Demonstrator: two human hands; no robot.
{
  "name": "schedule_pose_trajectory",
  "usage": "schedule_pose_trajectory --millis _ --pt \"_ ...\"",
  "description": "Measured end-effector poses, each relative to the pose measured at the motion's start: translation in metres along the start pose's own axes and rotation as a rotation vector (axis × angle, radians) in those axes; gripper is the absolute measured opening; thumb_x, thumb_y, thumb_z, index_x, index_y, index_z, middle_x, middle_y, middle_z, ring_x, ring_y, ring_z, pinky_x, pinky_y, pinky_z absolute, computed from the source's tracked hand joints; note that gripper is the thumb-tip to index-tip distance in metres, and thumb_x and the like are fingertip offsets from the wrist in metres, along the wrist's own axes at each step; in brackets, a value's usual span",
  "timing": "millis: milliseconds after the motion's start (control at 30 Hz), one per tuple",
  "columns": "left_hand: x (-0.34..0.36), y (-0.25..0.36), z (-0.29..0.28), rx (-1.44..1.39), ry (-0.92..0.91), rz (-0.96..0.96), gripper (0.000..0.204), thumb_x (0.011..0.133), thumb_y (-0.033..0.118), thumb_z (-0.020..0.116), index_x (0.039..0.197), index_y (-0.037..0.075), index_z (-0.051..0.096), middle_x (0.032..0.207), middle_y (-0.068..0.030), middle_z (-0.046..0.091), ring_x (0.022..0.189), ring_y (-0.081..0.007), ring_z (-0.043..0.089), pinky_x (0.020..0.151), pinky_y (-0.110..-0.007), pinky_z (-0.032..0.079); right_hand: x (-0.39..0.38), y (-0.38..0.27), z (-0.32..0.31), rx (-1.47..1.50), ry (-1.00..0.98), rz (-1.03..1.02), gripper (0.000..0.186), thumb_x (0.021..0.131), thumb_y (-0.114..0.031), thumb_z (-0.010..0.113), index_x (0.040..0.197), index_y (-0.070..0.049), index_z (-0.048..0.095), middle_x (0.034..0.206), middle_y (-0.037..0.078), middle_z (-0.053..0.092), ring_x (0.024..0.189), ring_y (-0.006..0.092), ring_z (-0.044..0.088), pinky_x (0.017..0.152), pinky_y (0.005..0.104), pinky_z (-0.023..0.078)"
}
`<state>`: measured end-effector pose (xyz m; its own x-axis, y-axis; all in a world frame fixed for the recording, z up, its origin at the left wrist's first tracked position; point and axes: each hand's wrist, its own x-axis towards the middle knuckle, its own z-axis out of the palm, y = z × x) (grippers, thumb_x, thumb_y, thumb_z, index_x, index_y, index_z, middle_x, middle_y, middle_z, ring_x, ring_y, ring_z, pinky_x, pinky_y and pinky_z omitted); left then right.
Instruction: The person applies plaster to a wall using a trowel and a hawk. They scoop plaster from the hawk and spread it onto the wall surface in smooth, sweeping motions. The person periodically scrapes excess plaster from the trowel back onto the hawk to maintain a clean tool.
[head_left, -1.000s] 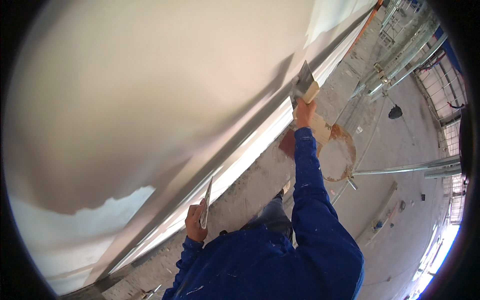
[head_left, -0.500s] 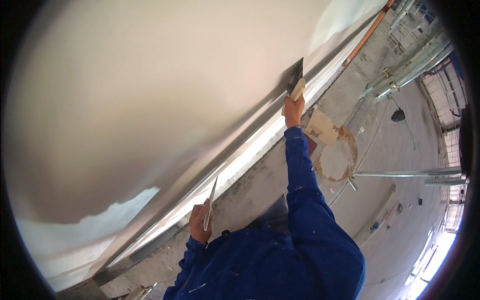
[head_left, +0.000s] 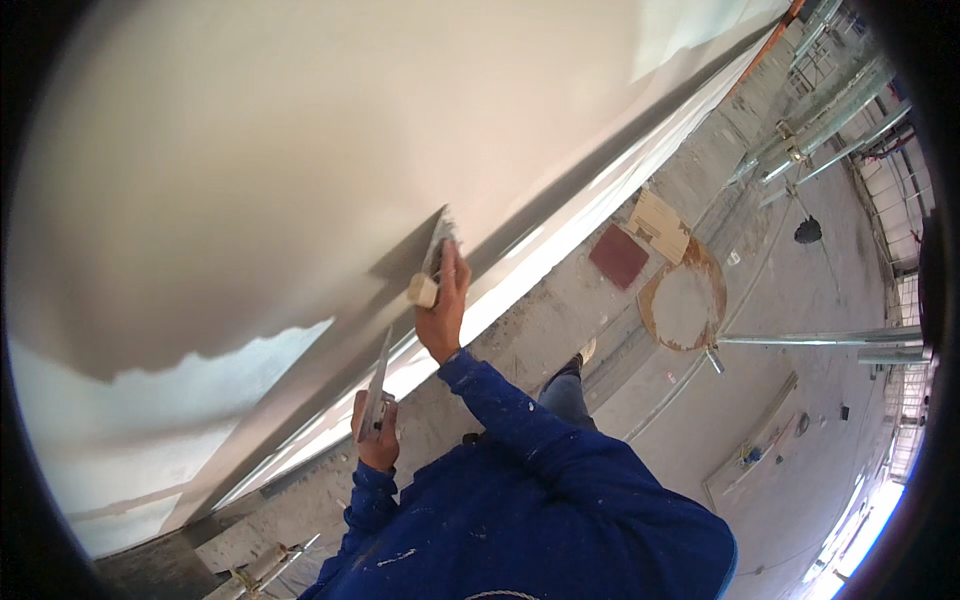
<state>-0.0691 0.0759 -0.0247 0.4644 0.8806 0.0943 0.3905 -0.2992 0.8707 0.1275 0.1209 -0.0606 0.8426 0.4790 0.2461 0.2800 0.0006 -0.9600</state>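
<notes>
My right hand [head_left: 446, 310] is closed on a plastering trowel with a pale handle [head_left: 422, 291]. Its metal blade [head_left: 441, 232] is tilted against the wall [head_left: 250, 130], casting a dark shadow there. Smooth cream plaster covers most of this wall; a paler patch [head_left: 240, 375] with a ragged edge shows at the lower left. Closer to my body, my left hand [head_left: 377, 440] grips a flat-bladed plastering tool [head_left: 379, 385], seen nearly edge-on. The tool points up beside the wall's bottom edge, and its exact kind is hard to make out.
On the concrete floor to the right lie a dark red square [head_left: 619, 256], a piece of cardboard [head_left: 659, 226] and a round board with a brown rim [head_left: 716, 272]. Metal scaffold poles [head_left: 820, 338] stand farther right. My foot [head_left: 587, 352] shows below my right arm.
My right hand has brought the trowel down and left along the wall, toward my left hand. My left hand has shifted slightly left and up. The red square and my foot now show.
</notes>
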Motion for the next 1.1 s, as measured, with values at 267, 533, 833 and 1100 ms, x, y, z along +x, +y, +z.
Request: schedule_pose_trajectory --millis 267,533,833,1100 --pt "-0.01 0.005 -0.003 -0.448 -0.315 -0.252 0.035 0.091 0.03 0.045 0.084 -0.002 0.056 0.051 -0.0045 0.049 0.048 -0.0148 0.051 0.048 -0.027 0.042 -0.042 0.036 -0.101 0.585 -0.147 0.372 0.047 0.072 0.009 0.055 0.117 -0.003 0.051 0.107 0.009 0.058 0.096 0.0215 0.057 0.082 0.0314 0.045" --pt "0.015 0.046 0.027 -0.858 -0.836 -0.428 0.035 0.09 0.033 0.048 0.091 -0.002 0.052 0.06 -0.0059 0.05 0.043 -0.0117 0.046 0.042 -0.023 0.041 -0.03 -0.03 -0.217 1.129 -0.162 0.437 0.025 0.067 0.004 0.064 0.091 -0.004 0.063 0.091 0.007 0.063 0.089 0.0209 0.059 0.077 0.0338 0.047" --pt "0.03 0.081 0.013 -1.001 -0.842 -0.431 0.041 0.085 0.034 0.057 0.094 -0.005 0.05 0.075 -0.0103 0.053 0.042 -0.0113 0.044 0.037 -0.023 0.039 -0.033 -0.049 -0.206 0.276 -0.648 0.137 0.031 0.07 0.0 0.059 0.101 -0.003 0.061 0.096 0.01 0.064 0.094 0.0208 0.058 0.082 0.0306 0.044" --pt "0.021 0.06 -0.006 -1.071 -0.658 -0.49 0.046 0.079 0.033 0.064 0.099 -0.006 0.049 0.079 -0.0126 0.055 0.044 -0.0123 0.047 0.037 -0.024 0.041 0.068 0.022 -0.213 0.278 0.125 0.162 0.026 0.071 0.0 0.057 0.095 0.0 0.05 0.081 0.005 0.054 0.072 0.0149 0.054 0.061 0.0276 0.045"
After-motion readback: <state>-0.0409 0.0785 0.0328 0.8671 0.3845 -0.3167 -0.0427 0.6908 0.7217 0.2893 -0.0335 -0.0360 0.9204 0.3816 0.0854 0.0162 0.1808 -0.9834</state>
